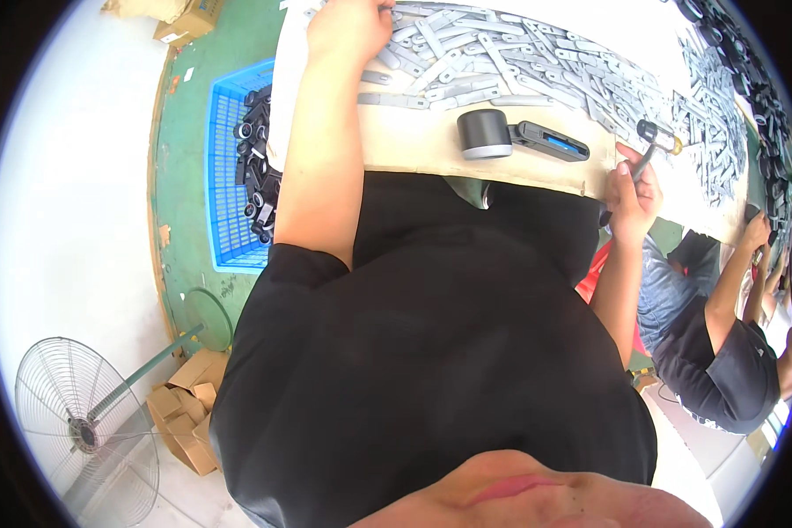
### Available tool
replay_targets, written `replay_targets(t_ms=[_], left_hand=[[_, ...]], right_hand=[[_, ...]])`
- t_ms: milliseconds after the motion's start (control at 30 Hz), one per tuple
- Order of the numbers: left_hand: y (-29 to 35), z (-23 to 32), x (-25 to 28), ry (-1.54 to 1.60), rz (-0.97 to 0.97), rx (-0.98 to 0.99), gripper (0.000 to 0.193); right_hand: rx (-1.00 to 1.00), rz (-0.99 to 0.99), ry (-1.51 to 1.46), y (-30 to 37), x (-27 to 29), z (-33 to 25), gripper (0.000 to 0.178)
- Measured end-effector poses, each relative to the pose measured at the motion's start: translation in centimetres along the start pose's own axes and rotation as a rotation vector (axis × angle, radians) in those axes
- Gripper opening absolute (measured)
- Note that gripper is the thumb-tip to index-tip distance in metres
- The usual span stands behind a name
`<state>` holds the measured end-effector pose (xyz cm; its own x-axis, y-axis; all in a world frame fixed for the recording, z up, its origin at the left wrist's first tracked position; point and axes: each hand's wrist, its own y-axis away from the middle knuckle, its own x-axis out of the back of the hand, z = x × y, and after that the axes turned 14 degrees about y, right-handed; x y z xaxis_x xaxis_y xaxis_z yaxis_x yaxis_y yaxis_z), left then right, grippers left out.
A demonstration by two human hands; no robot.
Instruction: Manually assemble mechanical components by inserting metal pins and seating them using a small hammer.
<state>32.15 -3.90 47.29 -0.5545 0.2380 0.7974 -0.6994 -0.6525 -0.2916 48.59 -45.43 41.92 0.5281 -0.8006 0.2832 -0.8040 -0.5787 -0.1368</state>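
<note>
My right hand is closed around the handle of a small hammer at the table's near edge. The hammer's head has one dark end and one yellowish end. My left hand reaches to the far left part of the table, beside a heap of flat grey strips. Its fingers look curled, but the top of the picture cuts them off, so what they hold is hidden. Between my arms a black cylinder with a pale grey rim stands beside a dark grey elongated piece with a blue inset.
A blue plastic basket of black parts stands on the green floor left of the table. A wire fan and cardboard boxes are at lower left. To the right, another person works beside more grey strips and black parts.
</note>
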Motion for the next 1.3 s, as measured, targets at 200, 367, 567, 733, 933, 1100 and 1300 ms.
replay_targets(t_ms=[200,367,567,733,933,1100,1300], left_hand=[[0.2,1.4,-0.1,-0.062,-0.021,0.055,0.016],[0.6,0.6,-0.1,-0.053,0.035,0.048,0.014],[0.7,0.1,0.2,0.015,0.114,-0.117,0.012],[0.8,0.6,-0.1,-0.067,0.092,-0.069,0.013],[1.0,1.0,-0.3,-0.074,0.207,-0.096,0.010],[2.2,2.0,1.9,-0.096,0.292,-0.167,0.007],[9.6,10.4,0.6,0.794,0.100,-0.480,0.014]], right_hand=[[-0.067,0.026,0.009,-0.2,-0.2,-0.6,0.029],[-0.055,0.014,0.006,-0.4,-0.3,-0.9,0.029],[-0.044,0.007,-0.006,-0.4,-0.3,-0.7,0.028],[-0.034,0.041,0.000,-0.2,-0.9,-0.9,0.031],[-0.008,0.036,-0.014,0.0,-0.6,-0.5,0.027],[-0.041,0.081,-0.005,0.7,-0.3,-0.3,0.020],[-0.046,-0.051,-0.278,1.8,-2.9,-5.9,0.032]])
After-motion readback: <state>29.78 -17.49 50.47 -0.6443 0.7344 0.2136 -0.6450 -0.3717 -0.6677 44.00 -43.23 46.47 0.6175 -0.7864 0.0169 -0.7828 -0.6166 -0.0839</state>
